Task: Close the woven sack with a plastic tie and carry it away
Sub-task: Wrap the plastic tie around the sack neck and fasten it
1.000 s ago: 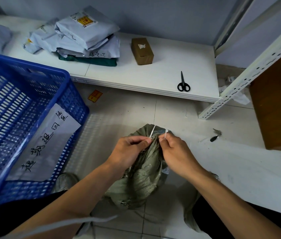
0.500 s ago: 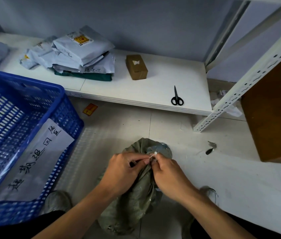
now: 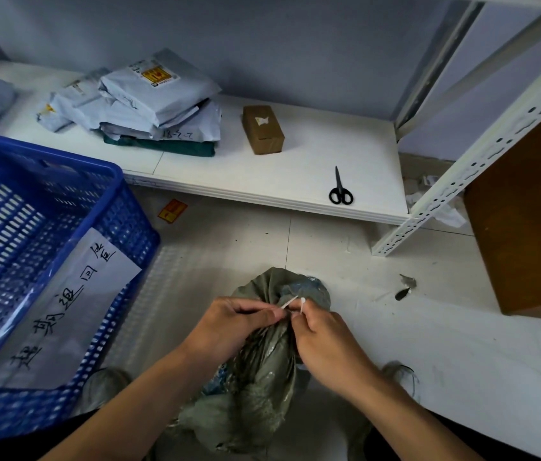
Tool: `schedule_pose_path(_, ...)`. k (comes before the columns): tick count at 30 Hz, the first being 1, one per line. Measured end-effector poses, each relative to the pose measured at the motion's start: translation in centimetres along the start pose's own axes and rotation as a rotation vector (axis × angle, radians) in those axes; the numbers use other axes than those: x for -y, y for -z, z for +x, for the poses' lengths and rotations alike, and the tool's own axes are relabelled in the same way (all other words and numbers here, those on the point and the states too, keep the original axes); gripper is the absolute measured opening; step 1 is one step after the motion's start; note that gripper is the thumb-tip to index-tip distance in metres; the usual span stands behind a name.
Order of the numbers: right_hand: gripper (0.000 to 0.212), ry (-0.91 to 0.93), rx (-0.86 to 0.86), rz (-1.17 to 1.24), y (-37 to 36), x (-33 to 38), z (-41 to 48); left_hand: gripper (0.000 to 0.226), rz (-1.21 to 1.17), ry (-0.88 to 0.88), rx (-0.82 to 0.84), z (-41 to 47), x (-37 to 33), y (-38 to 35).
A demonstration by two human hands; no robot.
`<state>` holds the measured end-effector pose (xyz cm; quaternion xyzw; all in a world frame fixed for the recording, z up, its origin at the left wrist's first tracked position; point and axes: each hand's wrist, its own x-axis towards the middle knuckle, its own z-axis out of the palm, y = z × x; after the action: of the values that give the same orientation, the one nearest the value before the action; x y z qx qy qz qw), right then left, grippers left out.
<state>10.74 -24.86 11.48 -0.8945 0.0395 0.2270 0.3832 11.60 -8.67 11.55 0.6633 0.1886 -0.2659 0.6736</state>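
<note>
A grey-green woven sack (image 3: 262,377) stands on the tiled floor between my knees, its mouth bunched into a neck. A thin white plastic tie (image 3: 290,302) goes around that neck, its two ends sticking up. My left hand (image 3: 232,324) pinches one end of the tie from the left. My right hand (image 3: 325,344) pinches the other end from the right. Both hands press against the sack's neck. The loop of the tie behind my fingers is hidden.
A blue plastic crate (image 3: 29,261) with a handwritten paper label stands at the left. A low white shelf (image 3: 262,181) holds grey mail bags (image 3: 149,101), a small brown box (image 3: 262,129) and black scissors (image 3: 340,191). A white shelf post (image 3: 461,168) and brown cabinet (image 3: 528,211) stand right.
The sack and both hands sit lower in the picture than a second ago as the camera tilted up. The tie's ends look shorter above my fingers; the hands stay together at the neck.
</note>
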Motion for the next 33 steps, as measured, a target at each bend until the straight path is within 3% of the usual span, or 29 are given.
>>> schedule_pose_path(4, 0.019, 0.008, -0.003, -0.028, 0.13, -0.14, 0.0, 0.013, 0.031, 0.033, 0.022, -0.16, -0.1, 0.0)
schedule_pose_path(33, 0.024, 0.027, 0.041, -0.09, -0.13, -0.12, 0.09, 0.012, 0.061, 0.028, 0.038, 0.13, 0.55, 0.08)
